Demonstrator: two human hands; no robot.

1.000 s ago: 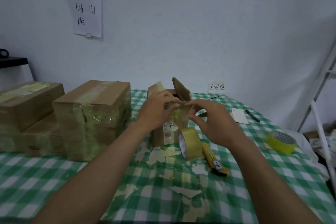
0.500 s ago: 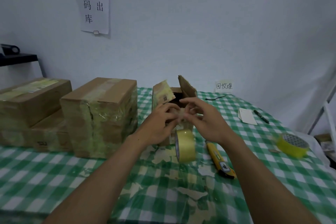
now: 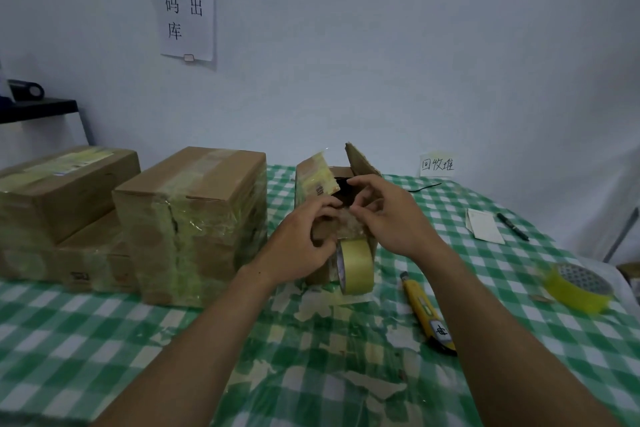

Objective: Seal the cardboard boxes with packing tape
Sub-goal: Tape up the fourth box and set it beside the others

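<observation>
Lowered from top to front since a second ago, left hand [image 3: 301, 239] and right hand [image 3: 391, 218] are seen pinching tape [image 3: 348, 224], judged limp and sticky, at the light open box [image 3: 306, 184], centre-table; its free end is best held.

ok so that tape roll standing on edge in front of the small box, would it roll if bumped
Likely yes: the tape roll stands on its round edge, so a bump could send it rolling. A push on its flat face would probably topple it. The small box behind may stop it.
</observation>
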